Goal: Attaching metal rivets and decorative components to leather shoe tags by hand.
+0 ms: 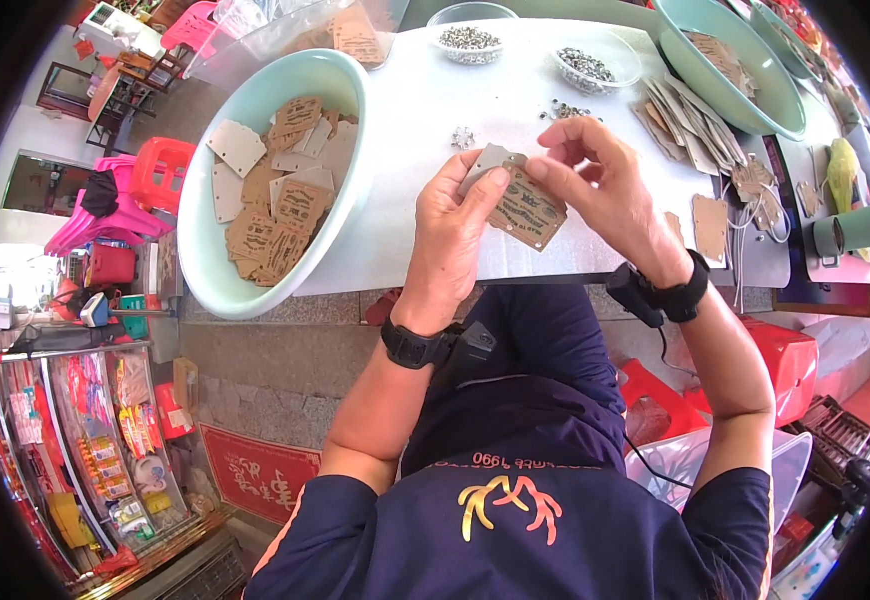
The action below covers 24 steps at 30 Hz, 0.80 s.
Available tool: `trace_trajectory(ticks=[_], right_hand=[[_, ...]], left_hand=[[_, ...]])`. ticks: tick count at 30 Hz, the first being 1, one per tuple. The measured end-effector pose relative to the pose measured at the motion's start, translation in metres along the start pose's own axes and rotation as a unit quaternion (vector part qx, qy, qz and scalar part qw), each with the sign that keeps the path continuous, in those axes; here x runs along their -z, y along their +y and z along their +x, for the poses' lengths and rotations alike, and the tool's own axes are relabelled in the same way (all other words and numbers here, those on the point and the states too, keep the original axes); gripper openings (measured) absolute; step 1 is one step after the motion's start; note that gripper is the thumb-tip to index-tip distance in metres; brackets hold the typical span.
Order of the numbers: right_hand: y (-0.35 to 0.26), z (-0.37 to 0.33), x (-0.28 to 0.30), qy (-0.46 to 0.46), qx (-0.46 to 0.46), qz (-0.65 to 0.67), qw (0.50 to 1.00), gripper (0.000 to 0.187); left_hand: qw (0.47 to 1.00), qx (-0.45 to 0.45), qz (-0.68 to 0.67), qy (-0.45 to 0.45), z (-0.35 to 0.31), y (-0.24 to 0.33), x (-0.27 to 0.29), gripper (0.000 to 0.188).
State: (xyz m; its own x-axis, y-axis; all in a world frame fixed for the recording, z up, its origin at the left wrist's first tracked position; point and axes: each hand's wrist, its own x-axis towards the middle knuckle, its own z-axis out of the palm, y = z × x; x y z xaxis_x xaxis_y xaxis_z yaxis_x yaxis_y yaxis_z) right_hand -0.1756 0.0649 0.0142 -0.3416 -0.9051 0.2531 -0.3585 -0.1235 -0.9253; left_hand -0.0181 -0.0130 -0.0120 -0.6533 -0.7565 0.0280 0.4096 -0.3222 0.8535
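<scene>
Over the white tabletop, my left hand (452, 213) grips a brown printed cardboard tag (527, 212) between thumb and fingers. A grey piece of card (488, 165) shows at the same grip, partly behind the thumb. My right hand (610, 185) is closed in a pinch at the tag's upper right edge; whatever is between its fingertips is too small to make out. Just beyond the hands lie small metal fasteners (463, 138) in a loose cluster, and darker ones (567, 110) sit further right.
Left of my hands stands a pale green basin (195, 215) holding brown and grey tags. Two clear bowls of metal fasteners (470, 40) (587, 66) stand at the table's far side. Stacked cards (690, 125) and another green basin (790, 115) are at the right.
</scene>
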Motion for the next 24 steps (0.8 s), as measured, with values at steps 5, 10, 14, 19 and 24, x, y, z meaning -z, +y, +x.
trace_trajectory(ticks=[5,10,14,19,24], right_hand=[[-0.012,-0.026,0.005,0.001,-0.022,-0.138,0.99,0.041],[-0.016,-0.03,0.006,-0.016,-0.135,0.032,0.99,0.039],[-0.006,-0.028,0.003,0.006,-0.083,0.013,0.996,0.038],[-0.016,-0.031,0.0,-0.039,-0.176,0.094,0.979,0.036],[-0.013,-0.033,0.006,-0.011,-0.169,0.067,0.983,0.03]], left_hand=[[0.999,-0.02,-0.01,0.023,-0.003,0.005,-0.006,0.025],[0.998,-0.028,-0.044,0.029,-0.007,0.002,-0.01,0.026],[0.997,-0.039,-0.051,0.036,-0.007,-0.001,-0.009,0.026],[0.995,-0.049,-0.062,0.053,-0.005,-0.005,-0.01,0.026],[0.992,-0.055,-0.081,0.079,-0.005,0.0,-0.01,0.027]])
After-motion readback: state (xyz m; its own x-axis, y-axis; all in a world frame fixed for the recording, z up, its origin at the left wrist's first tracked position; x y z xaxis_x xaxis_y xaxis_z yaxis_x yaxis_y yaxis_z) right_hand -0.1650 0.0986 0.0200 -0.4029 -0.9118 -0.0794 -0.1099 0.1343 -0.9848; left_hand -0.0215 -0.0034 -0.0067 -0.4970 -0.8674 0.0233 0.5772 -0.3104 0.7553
